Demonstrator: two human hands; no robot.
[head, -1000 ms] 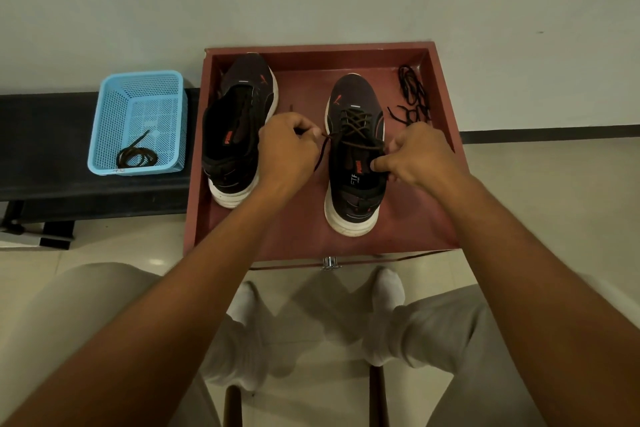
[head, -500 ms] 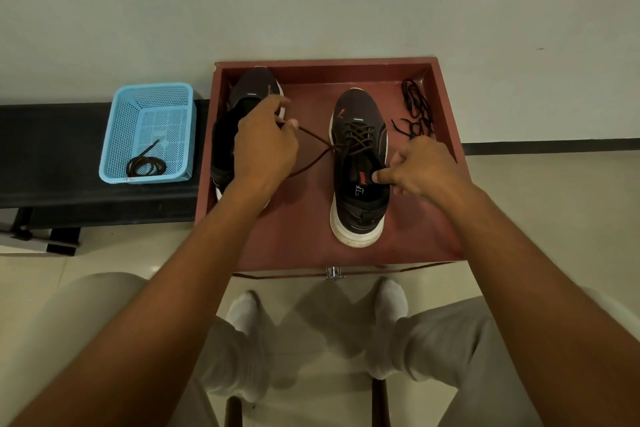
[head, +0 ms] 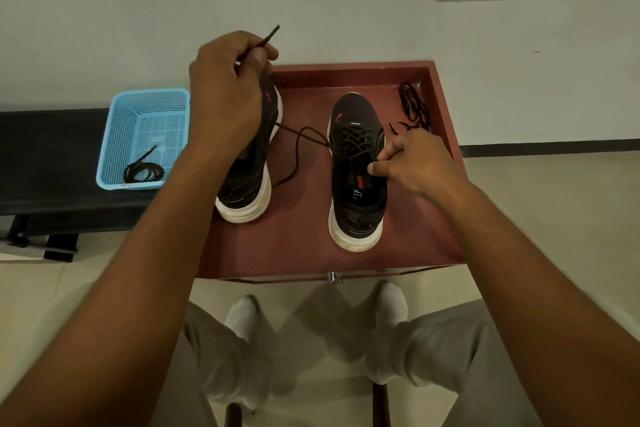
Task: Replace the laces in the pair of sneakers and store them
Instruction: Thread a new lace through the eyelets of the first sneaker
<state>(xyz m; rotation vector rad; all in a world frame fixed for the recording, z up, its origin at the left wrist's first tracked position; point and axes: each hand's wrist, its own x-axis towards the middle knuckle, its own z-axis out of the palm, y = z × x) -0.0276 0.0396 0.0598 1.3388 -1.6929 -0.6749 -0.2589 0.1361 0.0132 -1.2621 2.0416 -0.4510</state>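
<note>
Pinching a limp brown lace (head: 300, 149) near its stiff tip, the left hand (head: 227, 94) draws slack; the right hand (head: 414, 163), fingers curled, steadies the light sneaker (head: 358, 191) below.

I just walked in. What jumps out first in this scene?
The left hand, raised toward the wall, pinches a brown lace drawn from the right sneaker in a red tray. The right hand steadies that sneaker. On a black bench to the left, a blue basket holds a coiled lace.
</note>
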